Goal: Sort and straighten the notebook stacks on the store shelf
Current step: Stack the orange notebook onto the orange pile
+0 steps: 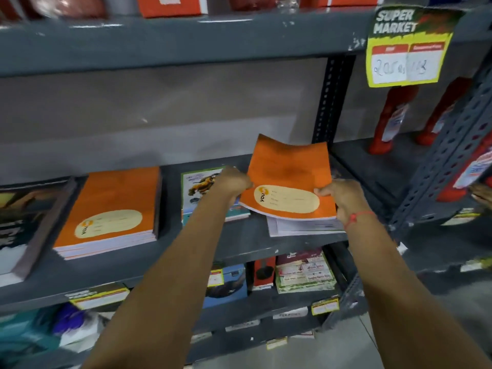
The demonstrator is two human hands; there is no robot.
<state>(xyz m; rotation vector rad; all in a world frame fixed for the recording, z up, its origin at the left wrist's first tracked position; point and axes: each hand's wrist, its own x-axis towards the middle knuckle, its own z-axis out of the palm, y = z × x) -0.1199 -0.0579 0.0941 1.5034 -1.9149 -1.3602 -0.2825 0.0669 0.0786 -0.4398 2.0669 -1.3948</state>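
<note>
An orange notebook (290, 174) with a cream oval label is lifted and tilted above the grey shelf (239, 246). My left hand (234, 181) grips its left edge and my right hand (339, 194) grips its lower right corner. Under it lies a white-covered notebook (300, 227) flat on the shelf. A stack of matching orange notebooks (111, 209) sits to the left. Between them lies a picture-covered notebook stack (197, 193), partly hidden by my left arm. A dark-covered stack (24, 222) is at the far left.
A perforated upright post (330, 102) stands behind the held notebook. Red bottles (391, 118) fill the neighbouring bay on the right under a yellow price sign (404, 49). Lower shelves hold books and boxes (303, 272). Orange boxes (170, 4) sit on the shelf above.
</note>
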